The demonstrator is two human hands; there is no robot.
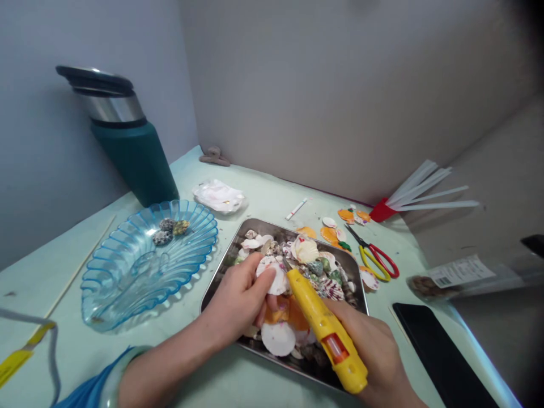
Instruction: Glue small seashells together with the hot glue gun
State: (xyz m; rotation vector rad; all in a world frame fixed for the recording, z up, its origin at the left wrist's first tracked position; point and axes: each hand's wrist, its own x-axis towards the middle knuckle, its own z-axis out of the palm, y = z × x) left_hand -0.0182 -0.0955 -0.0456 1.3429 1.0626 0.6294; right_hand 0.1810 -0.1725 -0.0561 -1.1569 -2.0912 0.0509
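Over a metal tray (pixel 221 266) full of shells, my left hand (pixel 240 292) pinches a white scallop shell (pixel 272 276) between thumb and fingers. My right hand (pixel 369 345) grips a yellow hot glue gun (pixel 323 326), with its nozzle pointing away from me close to the shell's right edge. I cannot tell whether the tip touches the shell. Below my fingers lie an orange shell piece (pixel 293 313) and another white shell (pixel 278 339). Striped, green and spotted shells (pixel 331 289) fill the tray behind the glue gun.
A blue clear dish (pixel 123 283) with several spotted shells stands left, before a green bottle (pixel 131 156). Red-and-yellow scissors (pixel 376 258) and orange shells (pixel 329 234) lie right of the tray. Glue sticks (pixel 419 187) stand in a red cup (pixel 382 211). A black phone (pixel 442 351) lies at the right edge.
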